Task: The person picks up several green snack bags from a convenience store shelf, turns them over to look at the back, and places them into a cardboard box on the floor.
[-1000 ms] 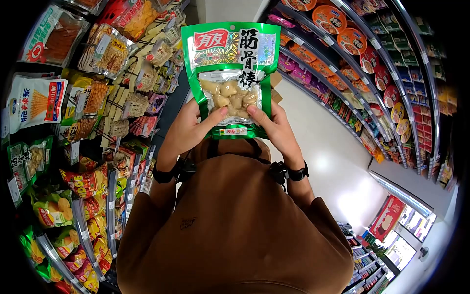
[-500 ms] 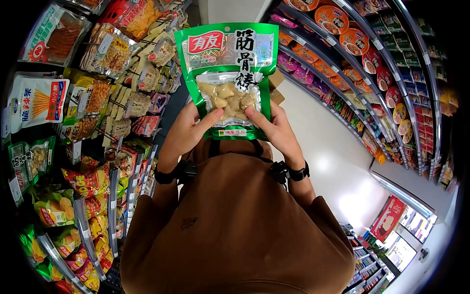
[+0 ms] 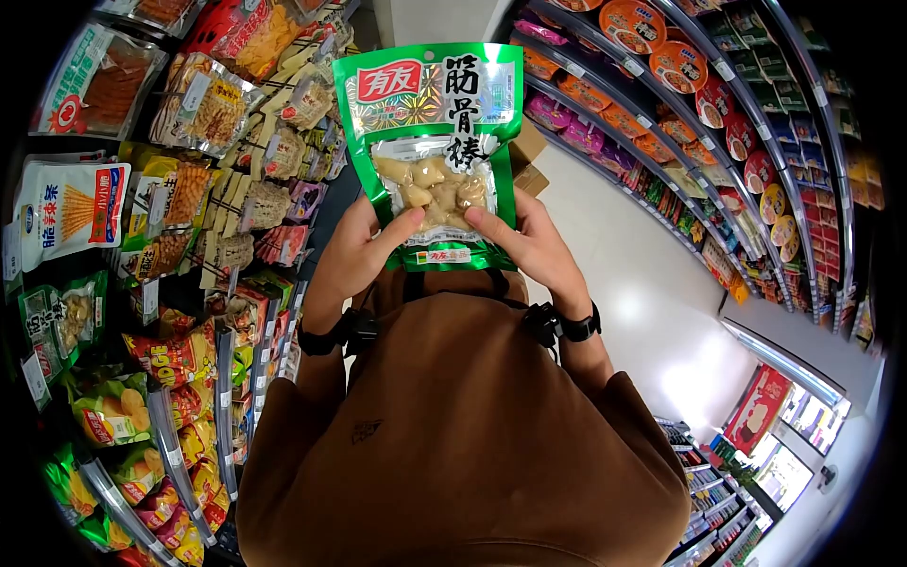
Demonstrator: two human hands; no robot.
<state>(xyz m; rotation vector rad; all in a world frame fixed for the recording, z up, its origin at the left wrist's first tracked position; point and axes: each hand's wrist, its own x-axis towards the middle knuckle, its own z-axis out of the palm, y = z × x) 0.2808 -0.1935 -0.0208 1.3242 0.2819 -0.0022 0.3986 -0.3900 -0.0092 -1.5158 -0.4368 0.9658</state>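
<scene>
A green snack bag [image 3: 430, 156] is held upright in front of me, its printed front turned toward the camera. Pale chunks show through its clear window. My left hand [image 3: 364, 248] grips the lower left edge, thumb pressed on the front. On the lower right edge, my right hand [image 3: 534, 236] holds it the same way. The other fingers of both hands are hidden behind the bag. Both wrists wear black bands.
Hanging snack packets [image 3: 71, 213] fill the left rack, with a similar green bag [image 3: 66, 317] among them. Chip bags [image 3: 113, 411] sit lower down. To the right, shelves hold orange noodle bowls [image 3: 638, 28]. Cardboard boxes [image 3: 529, 161] lie beyond the bag on the pale floor [image 3: 624, 274].
The bag has shifted slightly left in view and tilted a little. Both hands keep their hold. The shelves have moved slightly with the camera.
</scene>
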